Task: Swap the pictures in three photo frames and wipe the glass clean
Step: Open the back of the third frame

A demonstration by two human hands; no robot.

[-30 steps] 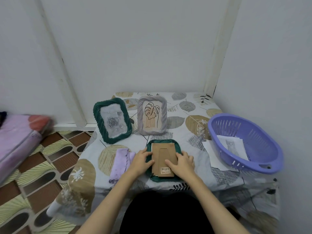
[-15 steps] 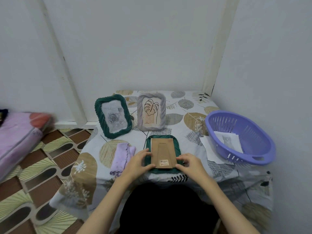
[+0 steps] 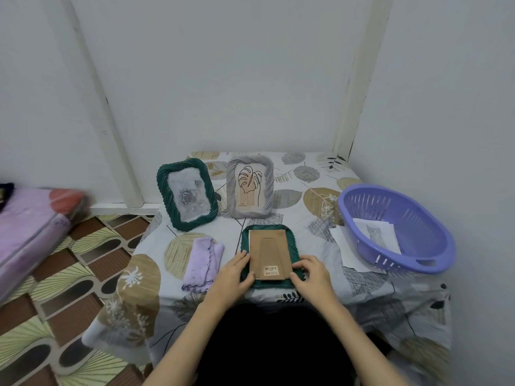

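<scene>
A green photo frame (image 3: pixel 269 229) lies face down near the table's front edge, its brown cardboard back (image 3: pixel 269 253) up. My left hand (image 3: pixel 232 273) holds its lower left edge, fingers curled over the rim. My right hand (image 3: pixel 312 274) grips its lower right corner. Behind it, a second green frame (image 3: pixel 187 196) with a grey rose picture and a grey frame (image 3: pixel 250 186) with a leaf drawing stand upright. A folded lilac cloth (image 3: pixel 203 263) lies left of the flat frame.
A purple plastic basket (image 3: pixel 395 227) at the right holds loose printed pictures (image 3: pixel 376 232); a white sheet (image 3: pixel 347 252) lies under its near side. The leaf-patterned tablecloth (image 3: pixel 315 196) covers a small table in a wall corner. A pink mattress (image 3: pixel 30 232) lies on the floor to the left.
Both hands have slid from the middle of the cardboard back toward the frame's lower corners. The head view has tilted up and back a little.
</scene>
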